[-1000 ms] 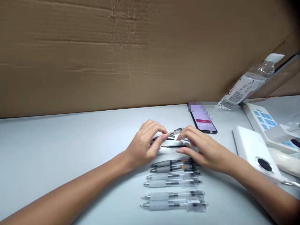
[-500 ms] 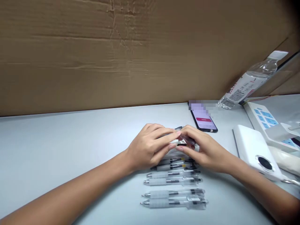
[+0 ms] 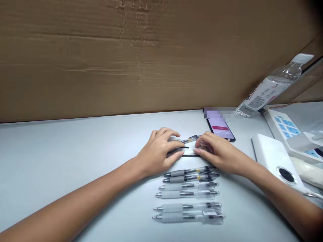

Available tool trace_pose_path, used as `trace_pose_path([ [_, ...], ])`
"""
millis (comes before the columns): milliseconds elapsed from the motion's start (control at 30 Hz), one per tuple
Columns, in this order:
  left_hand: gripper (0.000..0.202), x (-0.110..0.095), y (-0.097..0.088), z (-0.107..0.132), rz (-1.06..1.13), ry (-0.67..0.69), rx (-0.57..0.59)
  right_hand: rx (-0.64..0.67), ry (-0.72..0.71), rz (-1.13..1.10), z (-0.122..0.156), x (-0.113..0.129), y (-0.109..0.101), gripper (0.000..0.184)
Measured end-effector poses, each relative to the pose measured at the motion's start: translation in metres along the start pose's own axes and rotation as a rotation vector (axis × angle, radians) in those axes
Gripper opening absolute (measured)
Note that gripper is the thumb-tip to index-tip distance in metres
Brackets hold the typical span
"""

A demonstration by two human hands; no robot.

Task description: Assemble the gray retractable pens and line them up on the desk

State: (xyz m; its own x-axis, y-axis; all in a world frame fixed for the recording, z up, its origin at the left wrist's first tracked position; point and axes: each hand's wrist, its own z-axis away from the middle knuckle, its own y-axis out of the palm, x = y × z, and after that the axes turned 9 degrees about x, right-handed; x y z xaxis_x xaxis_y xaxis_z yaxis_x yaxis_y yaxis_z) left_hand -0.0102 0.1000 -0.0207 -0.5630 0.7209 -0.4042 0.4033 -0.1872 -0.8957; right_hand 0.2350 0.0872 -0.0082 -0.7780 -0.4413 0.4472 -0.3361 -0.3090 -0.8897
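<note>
My left hand [image 3: 161, 153] rests on the white table [image 3: 63, 158] with its fingers curled over a dark pen part, whose thin black tip sticks out to the right. Facing it, my right hand [image 3: 218, 153] is curled with its fingertips pinching a clear pen barrel [image 3: 189, 139] and touching a thin black refill [image 3: 189, 155] that lies on the table. The two hands almost meet at the fingertips. Just in front of them lies a row of several assembled clear pens with grey grips [image 3: 188, 193], side by side, tips pointing left.
A cardboard wall [image 3: 126, 57] closes off the back of the table. To the right lie a lit phone [image 3: 222, 130], a tilted water bottle [image 3: 272, 87], a white box with a black round mark [image 3: 275, 161] and a white panel with blue squares [image 3: 285, 126].
Both hands have drawn slightly apart and shifted toward the back, uncovering the nearest pens of the row. The refill and barrel show again between the fingertips.
</note>
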Motion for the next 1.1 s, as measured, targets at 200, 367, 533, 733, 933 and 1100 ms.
trace_pose_path([
  [200,0.018,0.000,0.005,0.000,-0.017,-0.006,0.019,-0.036,-0.021,0.004,0.001,0.002,-0.002,0.008],
  [367,0.006,-0.002,0.005,0.000,0.089,-0.062,0.026,0.007,-0.088,-0.008,0.002,-0.008,-0.006,0.018],
  [533,0.003,-0.003,0.004,0.000,0.137,-0.077,0.045,0.049,-0.089,0.008,0.004,-0.013,-0.008,0.029],
  [733,0.005,-0.004,0.004,0.000,0.128,-0.044,-0.006,0.079,-0.143,-0.009,0.007,-0.002,-0.007,0.032],
  [933,0.006,-0.008,0.005,0.001,0.080,0.031,-0.025,0.081,-0.214,-0.058,0.007,0.008,0.001,0.031],
  [1100,0.013,-0.009,0.003,0.000,0.137,0.093,-0.130,0.095,-0.283,-0.117,0.007,0.013,0.004,0.028],
])
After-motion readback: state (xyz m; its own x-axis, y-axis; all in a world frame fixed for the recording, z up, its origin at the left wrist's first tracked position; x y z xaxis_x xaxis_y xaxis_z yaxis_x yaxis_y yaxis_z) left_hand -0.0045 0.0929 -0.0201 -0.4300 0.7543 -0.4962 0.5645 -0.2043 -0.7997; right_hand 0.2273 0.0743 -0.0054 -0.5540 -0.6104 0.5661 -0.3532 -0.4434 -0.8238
